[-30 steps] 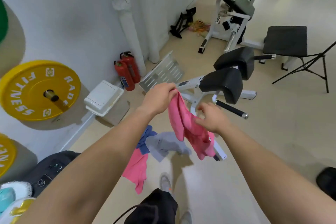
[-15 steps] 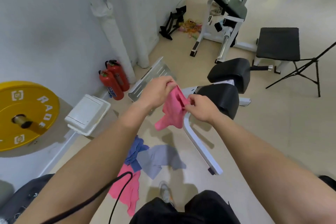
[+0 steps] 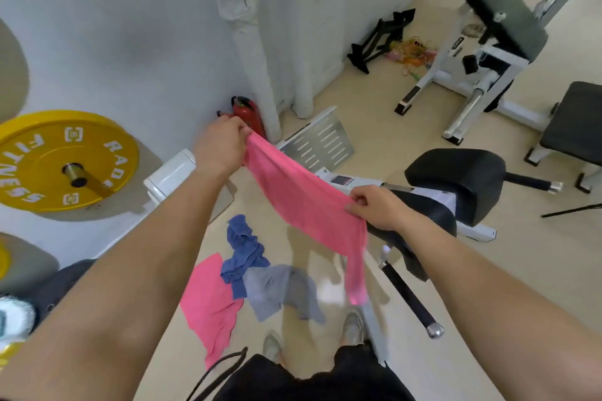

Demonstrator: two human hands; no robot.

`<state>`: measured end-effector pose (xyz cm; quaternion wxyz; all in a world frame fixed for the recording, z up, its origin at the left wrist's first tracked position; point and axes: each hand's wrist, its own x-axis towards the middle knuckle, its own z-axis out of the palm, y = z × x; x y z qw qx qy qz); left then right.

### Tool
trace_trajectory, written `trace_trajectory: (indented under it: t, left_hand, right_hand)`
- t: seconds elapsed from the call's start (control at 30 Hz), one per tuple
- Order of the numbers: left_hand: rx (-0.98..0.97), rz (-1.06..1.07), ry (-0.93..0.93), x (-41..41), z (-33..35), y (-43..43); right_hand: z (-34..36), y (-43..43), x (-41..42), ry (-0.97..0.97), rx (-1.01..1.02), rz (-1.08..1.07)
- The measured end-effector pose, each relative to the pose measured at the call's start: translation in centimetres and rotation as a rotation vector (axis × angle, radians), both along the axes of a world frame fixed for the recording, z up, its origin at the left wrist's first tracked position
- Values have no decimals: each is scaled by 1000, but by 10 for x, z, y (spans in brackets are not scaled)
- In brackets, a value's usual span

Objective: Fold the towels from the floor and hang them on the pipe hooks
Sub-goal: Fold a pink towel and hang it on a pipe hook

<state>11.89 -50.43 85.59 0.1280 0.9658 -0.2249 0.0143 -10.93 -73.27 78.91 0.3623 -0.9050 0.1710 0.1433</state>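
Since half a second ago the two hands have drawn apart, and the pink towel (image 3: pixel 303 205), then bunched between them, is now stretched out in the air; the left hand (image 3: pixel 221 148) pinches one end tight, raised toward the wall, while the right hand (image 3: pixel 379 207) is clenched on the opposite edge, lower and nearer the body; the cloth slopes down from left to right, and a loose tail hangs below the right hand. Under the spread towel, on the floor (image 3: pixel 407 146), lie three more: a second pink towel (image 3: pixel 211 303), a crumpled blue towel (image 3: pixel 242 254) overlapping its upper edge, and a grey towel (image 3: pixel 283 290) just beside the blue one; the person's shoes show near them. Beyond the left hand stands a red fire extinguisher (image 3: pixel 249 114) against the wrapped white pipe (image 3: pixel 254 52); a yellow weight plate (image 3: pixel 62 161) hangs on the wall at left; a black padded bench (image 3: pixel 456 182) sits behind the right hand.
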Motion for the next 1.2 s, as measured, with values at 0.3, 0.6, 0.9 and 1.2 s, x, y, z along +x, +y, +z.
trace_trajectory:
  t: [0.3, 0.6, 0.9, 1.2]
  left_hand:
    - [-75, -125, 332, -55, -37, -1]
    - [-232, -179, 438, -80, -50, 6]
    - [-115, -46, 275, -38, -34, 63]
    - [-113, 155, 226, -16, -37, 106]
  right_hand:
    - [8, 6, 52, -114, 38, 80]
    - [21, 52, 80, -190, 17, 105]
    - [5, 59, 68, 25, 32, 192]
    - [-8, 53, 61, 101, -49, 129]
